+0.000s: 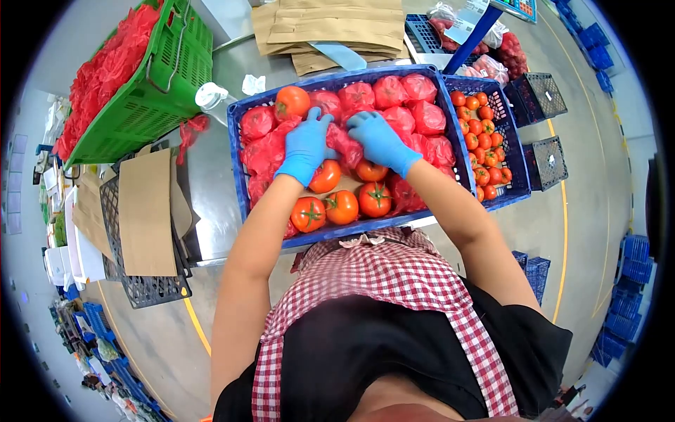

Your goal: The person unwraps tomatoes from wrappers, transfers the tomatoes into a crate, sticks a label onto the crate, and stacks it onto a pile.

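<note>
A blue crate (234, 151) holds several tomatoes wrapped in thin red plastic bags (356, 95) and, nearer to me, several bare tomatoes (342, 207). One bare tomato (292, 102) sits at the back left. My left hand (307, 145), in a blue glove, is closed at the left side of a crumpled red plastic bag (344, 145). From the other side my right hand (382, 141), also gloved, has its bent fingers on the same bag. What lies inside this bag is hidden. Bare tomatoes show just below both hands.
To the right stands a second blue crate (519, 133) of smaller tomatoes. A green basket (133, 105) full of red bags is at the upper left. Brown paper sheets (330, 28) lie behind the crate, and cardboard (146, 214) leans at the metal table's (211, 211) left.
</note>
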A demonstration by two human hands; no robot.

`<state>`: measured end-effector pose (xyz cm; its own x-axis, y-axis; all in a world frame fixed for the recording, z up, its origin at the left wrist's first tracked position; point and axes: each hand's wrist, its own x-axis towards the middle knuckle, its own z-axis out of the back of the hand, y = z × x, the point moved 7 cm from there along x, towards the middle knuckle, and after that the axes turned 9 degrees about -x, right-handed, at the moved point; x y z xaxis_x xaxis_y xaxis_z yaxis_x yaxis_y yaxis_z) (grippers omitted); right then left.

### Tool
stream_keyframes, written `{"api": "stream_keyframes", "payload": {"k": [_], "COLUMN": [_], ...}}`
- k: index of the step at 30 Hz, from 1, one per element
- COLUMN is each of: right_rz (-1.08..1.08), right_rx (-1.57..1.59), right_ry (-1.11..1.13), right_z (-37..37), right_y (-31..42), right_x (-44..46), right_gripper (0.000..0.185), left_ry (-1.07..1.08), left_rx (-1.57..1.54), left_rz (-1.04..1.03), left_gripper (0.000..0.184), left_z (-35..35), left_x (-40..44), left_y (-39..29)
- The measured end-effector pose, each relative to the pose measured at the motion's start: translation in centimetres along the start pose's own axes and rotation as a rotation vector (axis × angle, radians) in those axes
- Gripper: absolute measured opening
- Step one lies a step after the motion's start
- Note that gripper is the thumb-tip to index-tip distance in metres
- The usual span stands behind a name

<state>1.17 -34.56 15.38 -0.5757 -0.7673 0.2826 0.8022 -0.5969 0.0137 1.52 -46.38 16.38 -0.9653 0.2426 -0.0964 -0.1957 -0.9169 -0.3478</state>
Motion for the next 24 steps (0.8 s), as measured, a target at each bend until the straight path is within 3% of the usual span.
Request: {"api": "stream_keyframes", "payload": {"k": [1, 2, 4, 5, 6, 8, 10, 11, 12, 14, 16, 17, 18, 19, 20, 21, 22, 23, 24], "right_rz": [-0.21, -0.556, -1.083, -0.931, -1.03, -0.784, -0.63, -0.536, -0.352, -0.391, -0.376, -0.34, -0.304, -0.271, -0.252, -0.232, -0.209, -0.338, -0.595], "right_rx": [0.235, 0.422, 1.019, 1.167, 0.962, 0.475, 0.051, 0.073, 0.091, -0.138, -0.252, -0.224, -0.198, -0.173, -0.155, -0.138, -0.122, -0.027, 0.141], "right_ry": [-0.159, -0.359, -0.437, -0.623, -0.505, -0.522, 0.024, 0.259, 0.333, 0.275, 0.172, 0.168, 0.16, 0.15, 0.112, 0.075, 0.035, -0.009, -0.352], "right_z": [-0.6, -1.7, 1.9, 2.1, 4.3, 7.7, 5.8, 5.6, 4.3, 4.0, 3.8, 3.5, 3.4, 3.2, 3.0, 2.7, 2.3, 1.7, 1.2], "right_y": [-2.5, -5.8, -10.5, -13.1, -13.6, -13.1, -11.4, -8.5, -5.3, -2.6, -1.5, -1.1, -0.9, -0.9, -0.9, -1.2, -1.7, -3.5, -6.1], "right_x": [-0.9, -3.0, -5.1, -5.6, -6.0, -5.9, -6.2, -5.8, -6.6, -7.4, -8.0, -8.1, -8.3, -8.3, -8.3, -8.2, -8.0, -8.4, -9.9], "right_gripper": [0.018, 0.018, 0.017, 0.017, 0.015, 0.016, 0.039, 0.05, 0.063, 0.07, 0.054, 0.05, 0.047, 0.044, 0.042, 0.041, 0.04, 0.036, 0.028], "left_ry": [0.003, 0.004, 0.018, -0.001, -0.02, -0.155, -0.186, -0.28, -0.351, -0.491, -0.324, -0.41, -0.514, -0.438, -0.487, -0.501, -0.421, -0.338, -0.246], "left_rx": [-0.038, -0.08, -0.067, -0.068, -0.065, -0.166, -0.195, -0.27, -0.412, -0.689, -1.103, -0.997, -0.954, -1.316, -1.426, -1.325, -1.203, -0.714, -0.232], "left_rz": [-0.057, -0.109, -0.197, -0.257, -0.321, -0.356, -0.295, -0.266, -0.147, 0.098, 0.076, 0.155, 0.034, 0.15, 0.049, 0.138, 0.062, 0.148, 0.233], "left_gripper": [0.067, 0.066, 0.058, 0.057, 0.055, 0.035, 0.027, 0.021, 0.02, 0.02, 0.027, 0.028, 0.029, 0.027, 0.025, 0.025, 0.034, 0.049, 0.065], "left_z": [0.2, 0.4, -0.2, -1.2, -1.6, -2.0, -3.1, -2.7, -2.3, -1.8, -1.2, 1.6, 4.0, 5.0, 7.5, 10.1, 10.7, 10.8, 10.6], "left_x": [-0.2, -0.5, -1.0, -1.1, -1.1, -0.5, 0.3, 0.6, 1.1, 2.4, 3.1, 1.4, 0.6, -0.2, -1.5, -3.5, -4.5, -5.6, -6.8], "left_y": [0.4, 0.7, 0.6, 0.5, 0.0, -0.5, -0.4, -0.3, 1.0, 4.3, 6.2, 6.4, 7.2, 9.3, 10.0, 9.5, 10.1, 10.0, 9.9]}}
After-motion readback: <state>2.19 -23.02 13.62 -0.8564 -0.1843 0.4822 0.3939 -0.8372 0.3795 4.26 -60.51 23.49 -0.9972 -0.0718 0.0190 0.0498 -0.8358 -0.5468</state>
